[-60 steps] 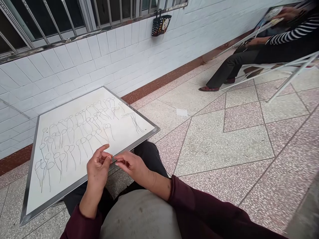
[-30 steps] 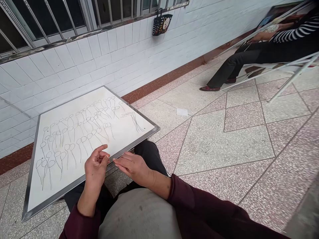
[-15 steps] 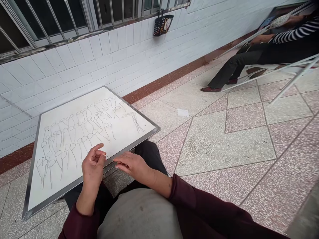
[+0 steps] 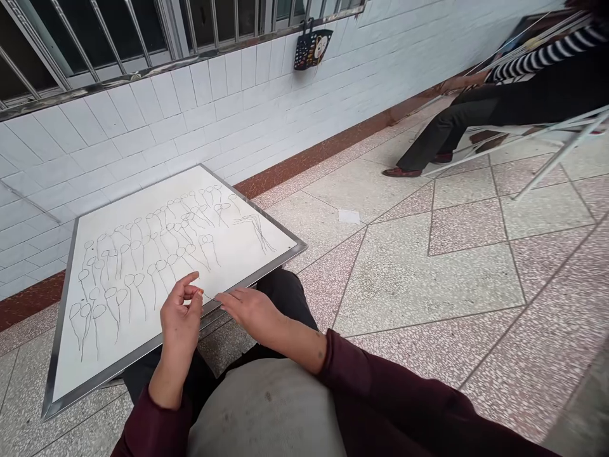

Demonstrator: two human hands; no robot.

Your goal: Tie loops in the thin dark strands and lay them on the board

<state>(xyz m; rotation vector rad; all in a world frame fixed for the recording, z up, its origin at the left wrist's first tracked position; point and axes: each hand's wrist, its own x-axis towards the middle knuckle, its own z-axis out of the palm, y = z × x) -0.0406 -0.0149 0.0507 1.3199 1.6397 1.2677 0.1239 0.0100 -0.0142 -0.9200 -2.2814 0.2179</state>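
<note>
A white board with a metal rim (image 4: 66,273) rests tilted on my lap. Rows of thin looped wire pieces (image 4: 143,254) lie on it, and a loose bundle of straight wires (image 4: 257,230) lies near its right corner. My left hand (image 4: 181,314) hovers over the board's near edge, thumb and forefinger pinched on something tiny I cannot make out. My right hand (image 4: 250,311) is close beside it at the rim, fingers curled toward the left hand's pinch; a thin strand seems to run between them.
A white tiled wall (image 4: 214,108) with a barred window stands behind the board, with a small dark pouch (image 4: 311,46) hanging from the bars. Another person in a striped top sits on a metal-framed chair (image 4: 537,127) at the far right. A white scrap (image 4: 349,216) lies on the terrazzo floor.
My two hands have drawn slightly apart, the left shifting a little left over the board. The seated person at the far right has moved.
</note>
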